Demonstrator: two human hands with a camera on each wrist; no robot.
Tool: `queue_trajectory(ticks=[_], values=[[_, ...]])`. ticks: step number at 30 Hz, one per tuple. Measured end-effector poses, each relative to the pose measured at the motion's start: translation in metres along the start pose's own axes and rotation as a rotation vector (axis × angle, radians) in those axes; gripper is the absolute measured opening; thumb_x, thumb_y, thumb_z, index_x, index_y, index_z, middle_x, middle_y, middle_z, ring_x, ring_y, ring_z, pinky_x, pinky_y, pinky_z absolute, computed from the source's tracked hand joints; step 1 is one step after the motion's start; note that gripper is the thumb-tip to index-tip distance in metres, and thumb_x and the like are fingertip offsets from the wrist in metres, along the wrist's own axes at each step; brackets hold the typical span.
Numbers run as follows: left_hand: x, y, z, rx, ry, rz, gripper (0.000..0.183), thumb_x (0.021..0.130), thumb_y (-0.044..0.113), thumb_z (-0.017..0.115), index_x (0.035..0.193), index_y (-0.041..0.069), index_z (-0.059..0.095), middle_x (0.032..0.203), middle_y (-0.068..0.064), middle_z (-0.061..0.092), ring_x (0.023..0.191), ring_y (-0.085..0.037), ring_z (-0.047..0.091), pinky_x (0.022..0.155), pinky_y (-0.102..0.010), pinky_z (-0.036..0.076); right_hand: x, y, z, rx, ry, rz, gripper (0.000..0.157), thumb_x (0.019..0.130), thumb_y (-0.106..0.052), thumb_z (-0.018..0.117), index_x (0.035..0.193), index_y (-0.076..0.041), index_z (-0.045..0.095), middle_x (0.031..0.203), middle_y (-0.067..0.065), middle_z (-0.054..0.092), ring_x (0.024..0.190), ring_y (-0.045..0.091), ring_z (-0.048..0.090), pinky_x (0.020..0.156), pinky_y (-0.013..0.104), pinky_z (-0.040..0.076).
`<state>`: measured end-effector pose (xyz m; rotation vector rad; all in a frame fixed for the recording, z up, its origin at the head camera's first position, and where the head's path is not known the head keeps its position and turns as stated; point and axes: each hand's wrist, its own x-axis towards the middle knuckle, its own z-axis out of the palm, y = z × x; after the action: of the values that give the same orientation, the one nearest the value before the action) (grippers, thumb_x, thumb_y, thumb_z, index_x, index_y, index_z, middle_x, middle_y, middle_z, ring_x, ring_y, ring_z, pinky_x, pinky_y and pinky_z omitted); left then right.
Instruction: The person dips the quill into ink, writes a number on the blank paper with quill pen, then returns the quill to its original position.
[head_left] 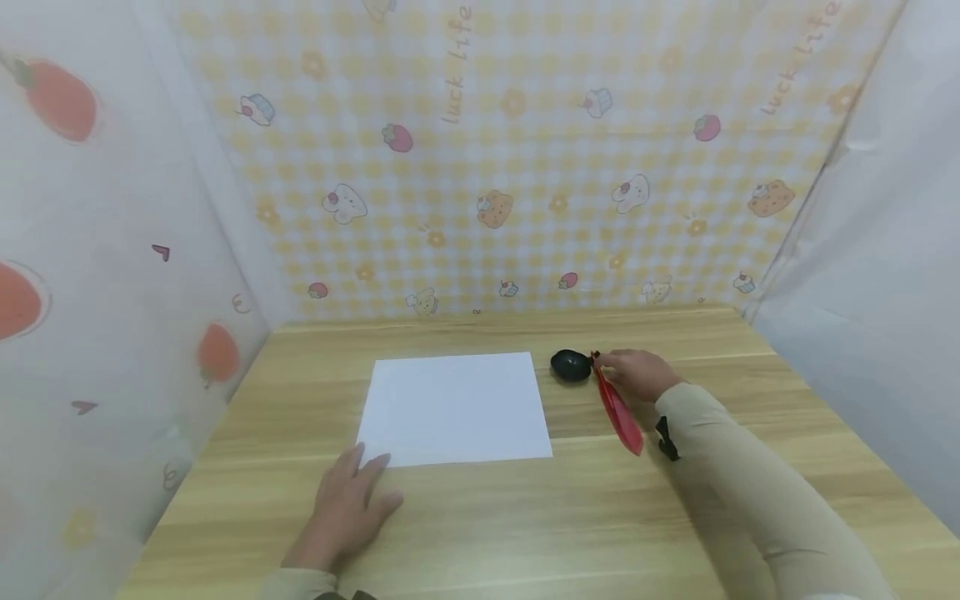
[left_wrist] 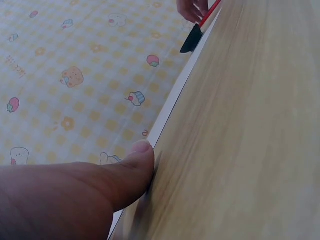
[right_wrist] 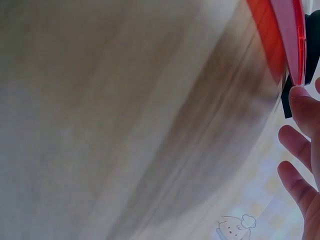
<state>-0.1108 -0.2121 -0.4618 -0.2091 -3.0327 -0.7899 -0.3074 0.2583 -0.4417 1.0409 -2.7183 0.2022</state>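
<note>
A white sheet of paper (head_left: 457, 408) lies on the wooden table. My left hand (head_left: 347, 508) rests at its near left corner, fingers spread and fairly straight; in the left wrist view the thumb (left_wrist: 134, 170) lies along the table. To the right of the sheet sits a glossy black oval piece (head_left: 572, 367), meeting the upper end of a long, flat, partly see-through red piece (head_left: 621, 417). Fingertips of my right hand (head_left: 637, 372) are right where the two meet. I cannot tell whether they pinch it. In the right wrist view one fingertip touches the red piece's end (right_wrist: 289, 35).
A checked yellow cloth (head_left: 450, 242) with small printed pictures hangs behind the table. Pale cloth walls stand at the left (head_left: 112, 250) and right (head_left: 862, 275). Wood-grain tabletop (head_left: 480, 533) spreads around the sheet.
</note>
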Motion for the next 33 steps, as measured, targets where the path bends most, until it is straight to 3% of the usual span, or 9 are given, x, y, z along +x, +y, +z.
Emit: queue_trajectory(ticks=[8,17,25,33], values=[[-0.0009,-0.0021,0.0029,-0.001,-0.026,-0.018,0.059,0.092,0.04,0.064,0.138,0.006,0.051,0.15,-0.033,0.025,0.138,-0.052,0.017,0.111,-0.066,0.01,0.0034,-0.0002,0.0032,-0.034,-0.034,-0.016,0.024,0.08,0.001,0.073,0.099,-0.014,0.072,0.087,0.004,0.071,0.075,0.021,0.068,0.062,0.035,0.057],[-0.0022,-0.0012,0.0011,0.014,-0.001,0.005,0.058,0.091,0.04,0.065,0.136,0.005,0.053,0.148,-0.034,0.03,0.138,-0.052,0.02,0.11,-0.066,0.012,0.0067,0.0006,0.0059,-0.044,-0.062,-0.011,0.028,0.08,0.004,0.073,0.099,-0.017,0.072,0.086,0.003,0.07,0.073,0.02,0.068,0.058,0.032,0.056],[-0.0043,-0.0003,0.0016,-0.006,-0.016,-0.001,0.059,0.092,0.04,0.064,0.138,0.005,0.051,0.149,-0.033,0.027,0.138,-0.052,0.017,0.111,-0.065,0.009,0.005,-0.0037,0.003,-0.044,-0.106,-0.013,0.025,0.081,0.004,0.073,0.097,-0.015,0.072,0.093,0.006,0.072,0.079,0.023,0.069,0.06,0.033,0.057],[-0.0015,-0.0038,0.0049,0.007,0.026,0.027,0.059,0.091,0.041,0.064,0.137,0.006,0.052,0.148,-0.033,0.029,0.138,-0.052,0.02,0.11,-0.066,0.011,0.0051,-0.0029,0.0011,-0.021,-0.106,0.012,0.024,0.085,0.005,0.068,0.096,-0.017,0.072,0.096,0.006,0.072,0.085,0.025,0.069,0.065,0.037,0.058]])
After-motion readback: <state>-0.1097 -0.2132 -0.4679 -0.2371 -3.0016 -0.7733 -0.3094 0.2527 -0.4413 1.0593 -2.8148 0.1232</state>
